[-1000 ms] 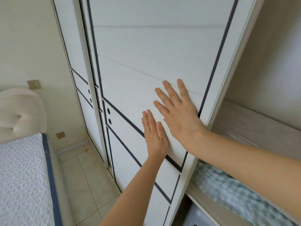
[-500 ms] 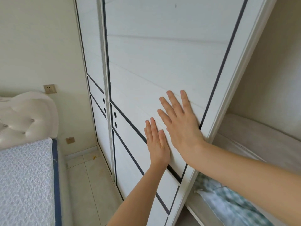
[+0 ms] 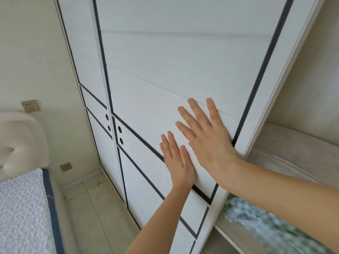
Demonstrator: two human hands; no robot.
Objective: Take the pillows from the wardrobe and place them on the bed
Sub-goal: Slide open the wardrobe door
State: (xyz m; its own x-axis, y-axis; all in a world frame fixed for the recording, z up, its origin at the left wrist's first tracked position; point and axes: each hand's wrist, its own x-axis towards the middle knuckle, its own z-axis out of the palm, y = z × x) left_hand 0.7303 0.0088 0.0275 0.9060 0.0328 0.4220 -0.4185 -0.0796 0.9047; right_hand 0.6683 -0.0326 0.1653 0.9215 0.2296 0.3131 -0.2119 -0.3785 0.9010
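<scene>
Step in hand, as judged: sliding the white wardrobe door with dark inlay lines (image 3: 165, 74) leftward to uncover the shelves.

Left hand (image 3: 178, 162) flat on the panel, fingers together and extended; grip released, grasping nothing. Right hand (image 3: 207, 136) just beside it and higher, fingers spread, heel of the palm near the door's right stile; likewise released, palm against the panel only.

Opening at right shows a pale wood shelf (image 3: 236, 235) carrying green-and-white checked bedding (image 3: 271, 228), probably one of the pillows; its full shape is cut off by the right forearm and the frame edge. Upper shelf holds something grey and padded (image 3: 293, 143); cannot tell what it is.

White textured mattress with a navy edge (image 3: 22, 208) lies at lower left, well apart from the wardrobe, across a strip of tiled floor (image 3: 91, 208).

Notes on doing it well:
- Push comes from palm friction alone, so press into the panel while driving sideways, or the hands may skid.
- Keep both hands at similar height to avoid racking the door in its track.
- Clear the checked bedding fully before reaching in.
</scene>
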